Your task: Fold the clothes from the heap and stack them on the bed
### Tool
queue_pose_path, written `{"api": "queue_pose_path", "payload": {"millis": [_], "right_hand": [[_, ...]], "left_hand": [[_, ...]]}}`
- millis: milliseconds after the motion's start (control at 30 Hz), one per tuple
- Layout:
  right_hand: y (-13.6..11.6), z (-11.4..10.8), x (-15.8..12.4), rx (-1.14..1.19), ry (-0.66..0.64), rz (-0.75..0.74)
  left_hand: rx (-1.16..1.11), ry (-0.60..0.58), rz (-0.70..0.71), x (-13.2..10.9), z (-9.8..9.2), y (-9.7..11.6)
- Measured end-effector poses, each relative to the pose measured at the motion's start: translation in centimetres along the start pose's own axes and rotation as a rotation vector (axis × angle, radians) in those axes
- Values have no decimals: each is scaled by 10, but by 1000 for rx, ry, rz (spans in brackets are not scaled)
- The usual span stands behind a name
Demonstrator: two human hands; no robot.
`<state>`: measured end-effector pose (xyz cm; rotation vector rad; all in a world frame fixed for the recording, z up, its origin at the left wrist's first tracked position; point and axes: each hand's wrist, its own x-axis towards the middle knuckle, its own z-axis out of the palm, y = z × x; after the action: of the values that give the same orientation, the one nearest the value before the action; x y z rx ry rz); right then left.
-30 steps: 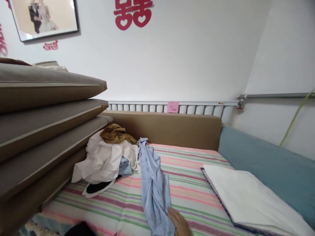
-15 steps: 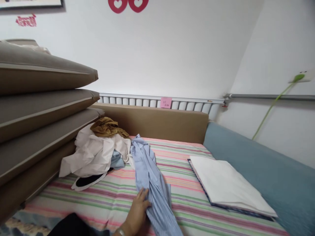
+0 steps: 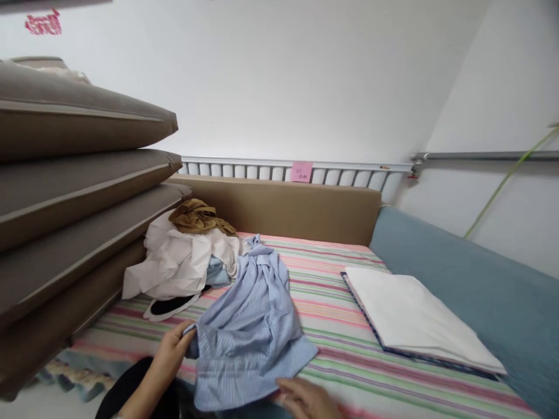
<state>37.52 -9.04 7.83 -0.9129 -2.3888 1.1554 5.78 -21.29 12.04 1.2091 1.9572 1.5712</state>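
Striped bed, head view: blue garment lies on it, long axis running away toward the brown board, left hand's grip pinching its left edge, right hand at the near hem, hold unclear.

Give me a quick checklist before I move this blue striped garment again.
1. Left hand gripping the blue striped garment: ok, fingers and thumb pinch its near left edge.
2. Right hand gripping the hem: cannot tell; it is at the near hem, but a firm hold isn't clear.
3. Garment smooth: not ok, folds and creases run along it.
4. Garment apart from the folded white cloth: ok, striped sheet shows between them.
5. Garment apart from the clothes pile: cannot tell; its far end meets the pile in this view.
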Motion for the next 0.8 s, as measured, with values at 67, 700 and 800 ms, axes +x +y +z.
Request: {"api": "queue_pose_path", "payload": {"millis": [67,700,800], "right_hand": [[-12,-15,11,-79,42,-70],[-51,-60,81,-686,90,-270],[-38,-93,49,-594,155,-248]], "left_hand": [[28,29,-47,-6,-19,-17],[-60,147,-104,-25,-58,1],[-39,123,-64,-26,-58,27]]}}
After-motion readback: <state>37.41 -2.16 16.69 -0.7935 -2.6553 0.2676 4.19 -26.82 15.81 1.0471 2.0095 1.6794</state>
